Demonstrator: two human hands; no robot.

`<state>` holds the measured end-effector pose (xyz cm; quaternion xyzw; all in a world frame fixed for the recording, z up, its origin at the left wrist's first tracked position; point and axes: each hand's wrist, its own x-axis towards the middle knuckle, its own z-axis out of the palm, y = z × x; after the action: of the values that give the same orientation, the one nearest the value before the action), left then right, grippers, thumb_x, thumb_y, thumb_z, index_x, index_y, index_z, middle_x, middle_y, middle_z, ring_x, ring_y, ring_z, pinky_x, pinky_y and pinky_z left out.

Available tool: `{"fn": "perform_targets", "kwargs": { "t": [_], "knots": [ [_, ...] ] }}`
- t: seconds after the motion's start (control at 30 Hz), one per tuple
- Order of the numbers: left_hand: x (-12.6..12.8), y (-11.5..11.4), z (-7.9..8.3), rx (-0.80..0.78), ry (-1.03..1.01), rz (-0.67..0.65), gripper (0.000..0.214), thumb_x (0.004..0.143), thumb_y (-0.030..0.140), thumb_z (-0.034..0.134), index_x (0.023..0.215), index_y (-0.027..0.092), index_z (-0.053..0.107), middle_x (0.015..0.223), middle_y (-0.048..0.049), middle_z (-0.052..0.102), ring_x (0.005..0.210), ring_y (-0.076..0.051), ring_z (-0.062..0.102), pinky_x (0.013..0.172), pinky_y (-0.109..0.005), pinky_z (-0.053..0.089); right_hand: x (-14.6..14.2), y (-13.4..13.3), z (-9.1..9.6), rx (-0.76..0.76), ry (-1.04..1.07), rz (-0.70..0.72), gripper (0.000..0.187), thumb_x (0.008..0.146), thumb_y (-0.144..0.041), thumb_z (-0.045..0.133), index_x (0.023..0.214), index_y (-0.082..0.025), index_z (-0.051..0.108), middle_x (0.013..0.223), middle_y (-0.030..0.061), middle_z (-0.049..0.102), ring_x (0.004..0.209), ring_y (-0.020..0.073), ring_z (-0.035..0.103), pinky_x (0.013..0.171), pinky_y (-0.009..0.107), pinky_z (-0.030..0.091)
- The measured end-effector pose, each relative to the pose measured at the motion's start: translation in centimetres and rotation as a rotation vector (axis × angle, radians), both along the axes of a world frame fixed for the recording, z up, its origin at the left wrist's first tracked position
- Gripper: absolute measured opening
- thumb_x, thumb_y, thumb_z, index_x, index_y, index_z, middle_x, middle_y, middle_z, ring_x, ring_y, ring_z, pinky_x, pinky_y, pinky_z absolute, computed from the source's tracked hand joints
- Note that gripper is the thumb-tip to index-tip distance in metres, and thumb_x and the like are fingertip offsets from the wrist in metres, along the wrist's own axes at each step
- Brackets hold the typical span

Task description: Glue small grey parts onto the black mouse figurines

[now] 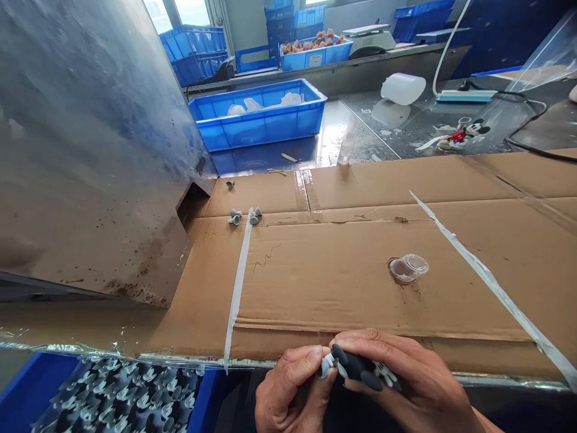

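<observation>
My right hand (419, 385) grips a small black mouse-shaped toy figure (358, 368) with white gloved hands, held at the near edge of the cardboard sheet (360, 276). My left hand (288, 391) pinches a small grey piece (327, 364) pressed against the end of the figure. Both hands meet just above the table's front edge. A few loose grey pieces (243, 216) lie far off on the cardboard beside a white tape strip (238, 282).
A blue bin (27, 391) at my lower left holds several black-and-grey figure parts (121, 397). A small clear cup (409, 267) sits on the cardboard. A tall metal panel (90, 150) stands at left. Behind are a blue crate (259, 117), a finished mouse figure (464, 133) and cables.
</observation>
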<state>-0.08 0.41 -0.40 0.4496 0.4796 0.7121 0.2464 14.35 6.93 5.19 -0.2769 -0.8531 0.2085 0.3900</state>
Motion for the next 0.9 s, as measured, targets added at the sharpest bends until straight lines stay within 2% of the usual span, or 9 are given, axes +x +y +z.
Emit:
{"fn": "perform_targets", "kwargs": {
  "t": [0.43,0.67,0.9],
  "knots": [
    [-0.08,0.09,-0.13,0.015,0.005,-0.021,0.022,0.084,0.016,0.072,0.104,0.025,0.073,0.089,-0.002,0.074,0.077,-0.014,0.069,0.072,-0.02,0.056,0.13,-0.07,-0.22,-0.014,0.007,0.02,0.016,0.099,-0.027,0.057,0.109,-0.018,0.066,0.093,0.0069,0.076,0.086,0.0144,0.074,0.083,0.016,0.06],
    [0.04,0.11,0.03,0.01,0.004,-0.001,0.021,0.084,0.016,0.073,0.103,0.025,0.073,0.089,-0.0006,0.074,0.076,-0.013,0.069,0.072,-0.019,0.056,-0.07,0.0,-0.18,-0.015,0.034,0.011,0.015,0.098,-0.027,0.057,0.108,-0.019,0.066,0.091,0.0049,0.076,0.084,0.0125,0.074,0.083,0.014,0.058],
    [0.03,0.08,-0.02,0.009,-0.006,-0.008,0.02,0.084,0.017,0.073,0.102,0.024,0.073,0.088,-0.0021,0.074,0.076,-0.014,0.069,0.072,-0.02,0.056,0.25,-0.05,-0.63,-0.054,0.015,0.034,0.016,0.096,-0.024,0.061,0.11,-0.019,0.067,0.095,0.0078,0.076,0.086,0.0159,0.075,0.083,0.019,0.06]
  ]
}}
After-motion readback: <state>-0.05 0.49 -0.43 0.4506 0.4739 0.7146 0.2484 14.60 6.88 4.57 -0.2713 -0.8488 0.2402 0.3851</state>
